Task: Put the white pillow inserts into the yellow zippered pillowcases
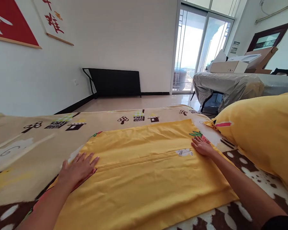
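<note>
A yellow pillowcase (144, 179) lies spread flat on the patterned bed cover (105, 119), with a seam running across it and light wrinkles in the cloth. My left hand (79, 169) rests palm down on its left side, fingers spread. Over on the right, my right hand (202, 147) lies flat near the right edge, beside a printed green-leaved red motif and a white cat-like print. Neither hand grips the cloth.
A plump yellow pillow (256, 131) sits on the bed at the right. Beyond the bed stand a plastic-covered table (230, 83) with open cardboard boxes (230, 66) and a black folded panel (115, 82) against the wall. Sliding glass doors (192, 48) are at the back.
</note>
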### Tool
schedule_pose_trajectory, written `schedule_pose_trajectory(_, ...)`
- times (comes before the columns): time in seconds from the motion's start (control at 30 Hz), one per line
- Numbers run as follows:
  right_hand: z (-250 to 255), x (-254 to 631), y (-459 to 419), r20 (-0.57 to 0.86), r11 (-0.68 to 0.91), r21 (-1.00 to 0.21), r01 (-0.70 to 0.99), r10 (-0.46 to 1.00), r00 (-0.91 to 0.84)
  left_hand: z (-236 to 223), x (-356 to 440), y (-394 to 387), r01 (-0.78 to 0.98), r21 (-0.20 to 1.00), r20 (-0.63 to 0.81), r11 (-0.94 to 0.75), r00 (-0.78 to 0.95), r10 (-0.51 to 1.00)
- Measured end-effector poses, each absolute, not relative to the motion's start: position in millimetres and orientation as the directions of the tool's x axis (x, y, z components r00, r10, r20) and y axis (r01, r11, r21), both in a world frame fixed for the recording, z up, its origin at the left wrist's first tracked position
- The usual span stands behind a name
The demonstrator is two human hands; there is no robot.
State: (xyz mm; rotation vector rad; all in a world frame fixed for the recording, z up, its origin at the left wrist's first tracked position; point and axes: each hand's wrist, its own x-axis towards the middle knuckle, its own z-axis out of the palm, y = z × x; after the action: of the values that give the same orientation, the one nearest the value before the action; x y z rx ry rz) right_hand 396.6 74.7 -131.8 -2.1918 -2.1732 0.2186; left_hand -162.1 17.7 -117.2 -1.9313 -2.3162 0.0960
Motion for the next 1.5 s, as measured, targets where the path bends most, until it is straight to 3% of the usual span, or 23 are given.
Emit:
schedule_pose_trajectory(0.1, -124, 347, 93, 0.000, 0.120, -0.142, 0.982, 0.993, -0.122, -98, -127, 44, 0.972, -0.117, 0.018, 0.206, -0.205, 0.979)
schedule_pose_trajectory(0.2, -124, 265, 115, 0.014, 0.308, -0.196, 0.931, 0.950, -0.311, -91, -56, 82, 0.996, -0.036, -0.036, 0.080, -0.081, 0.996)
schedule_pose_trajectory(0.3, -134, 193, 132, 0.032, 0.419, -0.243, 0.875, 0.905, -0.425, -108, 11, 114, 0.996, 0.059, -0.063, -0.059, 0.063, 0.996)
schedule_pose_trajectory(0.47, -154, 169, 156, 0.058, 0.466, -0.269, 0.843, 0.882, -0.469, -147, 38, 141, 0.989, 0.121, 0.017, -0.085, 0.084, 0.996)
schedule_pose_trajectory(0.6, -161, 213, 185, 0.065, 0.388, -0.246, 0.888, 0.921, -0.385, -154, -2, 161, 0.990, 0.130, 0.068, -0.060, 0.052, 0.996)
schedule_pose_trajectory(0.8, -167, 319, 212, 0.079, 0.172, -0.107, 0.979, 0.983, -0.164, -149, -97, 161, 0.989, 0.107, 0.086, 0.102, -0.111, 0.990)
schedule_pose_trajectory(0.97, -174, 400, 201, 0.123, -0.037, 0.019, 0.999, 0.992, 0.034, -148, -176, 126, 0.964, 0.006, 0.109, 0.266, -0.265, 0.958)
schedule_pose_trajectory(1.1, -166, 392, 189, 0.196, -0.133, 0.078, 0.988, 0.974, 0.116, -133, -177, 113, 0.944, -0.104, 0.180, 0.313, -0.292, 0.939)
schedule_pose_trajectory(1.2, -150, 336, 185, 0.219, -0.001, 0.009, 1.000, 0.976, -0.001, -119, -126, 126, 0.983, -0.077, 0.233, 0.165, -0.143, 0.962)
schedule_pose_trajectory(1.37, -140, 208, 178, 0.180, 0.412, -0.154, 0.898, 0.905, -0.384, -129, 6, 158, 0.994, 0.035, 0.145, -0.101, 0.095, 0.985)
schedule_pose_trajectory(1.5, -156, 164, 172, 0.155, 0.465, -0.221, 0.857, 0.885, -0.440, -157, 58, 161, 0.984, 0.106, 0.164, -0.145, 0.127, 0.978)
